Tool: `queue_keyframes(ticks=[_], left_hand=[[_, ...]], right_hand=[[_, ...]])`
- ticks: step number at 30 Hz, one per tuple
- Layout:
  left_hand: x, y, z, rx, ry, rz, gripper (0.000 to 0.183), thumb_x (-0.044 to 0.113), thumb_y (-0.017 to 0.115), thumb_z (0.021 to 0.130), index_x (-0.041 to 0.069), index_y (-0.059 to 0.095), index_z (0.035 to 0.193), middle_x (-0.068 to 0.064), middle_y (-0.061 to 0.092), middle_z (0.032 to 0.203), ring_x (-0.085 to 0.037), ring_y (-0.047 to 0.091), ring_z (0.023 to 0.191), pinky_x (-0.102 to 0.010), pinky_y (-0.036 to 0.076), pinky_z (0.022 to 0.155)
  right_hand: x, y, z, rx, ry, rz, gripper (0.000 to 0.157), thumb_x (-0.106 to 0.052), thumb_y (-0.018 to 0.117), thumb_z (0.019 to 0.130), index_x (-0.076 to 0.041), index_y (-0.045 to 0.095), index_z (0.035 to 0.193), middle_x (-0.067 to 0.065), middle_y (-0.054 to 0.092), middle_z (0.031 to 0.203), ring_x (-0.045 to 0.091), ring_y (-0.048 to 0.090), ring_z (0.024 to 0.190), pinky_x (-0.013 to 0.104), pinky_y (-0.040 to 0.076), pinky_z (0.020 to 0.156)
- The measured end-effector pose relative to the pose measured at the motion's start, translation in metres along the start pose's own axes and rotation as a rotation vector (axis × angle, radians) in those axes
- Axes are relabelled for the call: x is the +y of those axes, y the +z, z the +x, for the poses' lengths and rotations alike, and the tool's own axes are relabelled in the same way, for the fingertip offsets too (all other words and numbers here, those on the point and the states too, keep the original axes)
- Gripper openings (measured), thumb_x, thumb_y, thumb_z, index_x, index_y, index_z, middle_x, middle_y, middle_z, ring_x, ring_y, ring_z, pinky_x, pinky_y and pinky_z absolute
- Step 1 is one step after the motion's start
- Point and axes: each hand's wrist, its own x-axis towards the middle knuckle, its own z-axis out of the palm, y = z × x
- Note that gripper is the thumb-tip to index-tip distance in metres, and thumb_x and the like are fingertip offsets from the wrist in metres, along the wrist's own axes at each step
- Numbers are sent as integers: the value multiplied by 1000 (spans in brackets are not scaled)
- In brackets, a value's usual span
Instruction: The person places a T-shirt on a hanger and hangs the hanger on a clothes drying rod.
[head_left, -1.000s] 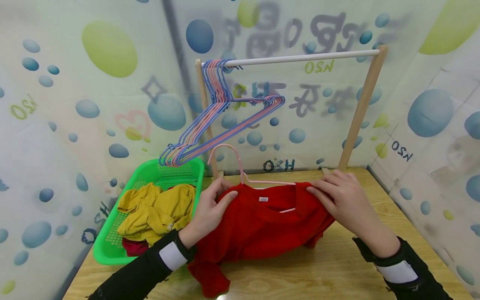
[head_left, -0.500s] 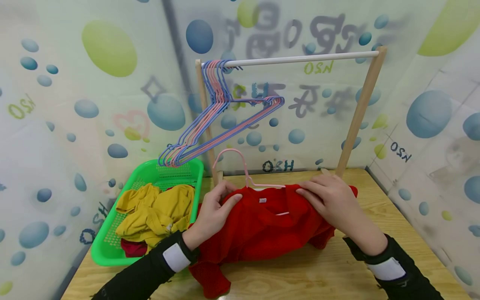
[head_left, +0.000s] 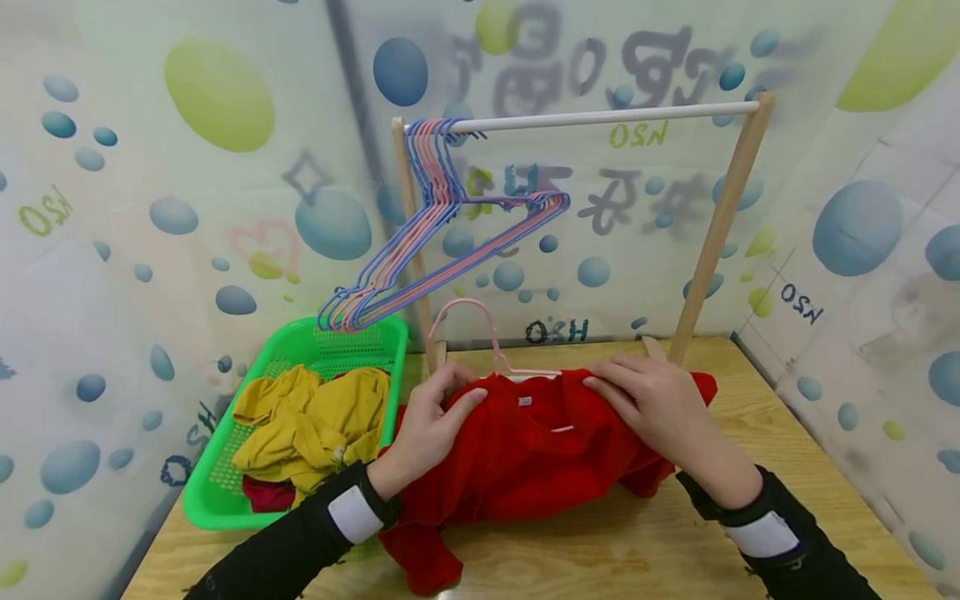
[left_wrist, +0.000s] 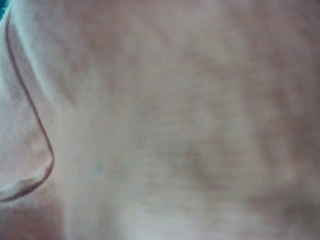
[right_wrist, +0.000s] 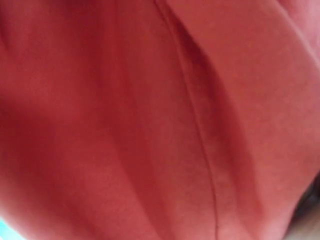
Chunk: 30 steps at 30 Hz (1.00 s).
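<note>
A red shirt [head_left: 517,458] with a small white label at its neck is spread over a pink hanger [head_left: 496,337], whose hook stands up out of the neckline. My left hand [head_left: 426,425] pinches the shirt's shoulder left of the hook, thumb in front. On the other shoulder, my right hand [head_left: 660,408] grips the cloth between thumb and fingers, near the collar. Most of the hanger's body is hidden inside the shirt. Close red cloth [right_wrist: 150,125] fills the right wrist view. The left wrist view holds only blurred pale pinkish cloth [left_wrist: 175,125] with a seam.
Behind the shirt stands a wooden rack with a white rail [head_left: 600,117]. Several blue and pink hangers [head_left: 442,192] hang at its left end. A green basket [head_left: 213,500] at the left holds yellow clothing [head_left: 315,425] and a dark red piece. All rests on a wooden table [head_left: 585,554].
My right hand has moved left along the shirt toward the collar, and a red end of the shirt now shows beyond it. The hanger hook has shifted slightly right and down.
</note>
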Motion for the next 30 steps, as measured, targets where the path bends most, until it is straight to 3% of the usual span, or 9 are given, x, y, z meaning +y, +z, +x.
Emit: queue_keyframes(ticks=[3, 30], left_hand=[[1, 1, 0, -6, -11, 3, 4, -1, 58, 93, -1, 56, 96, -7, 59, 80, -14, 52, 71, -28, 43, 64], [3, 12, 2, -39, 11, -3, 4, -1, 59, 92, -1, 57, 95, -7, 61, 84, -14, 55, 75, -29, 46, 68]], right_hand=[[-1, 1, 0, -11, 9, 6, 19, -14, 76, 77, -9, 76, 95, 0, 68, 83, 15, 65, 73, 35, 53, 65], [-14, 8, 3, -6, 37, 67, 15, -14, 75, 81, -11, 75, 95, -4, 66, 83, 8, 62, 71, 31, 54, 67]])
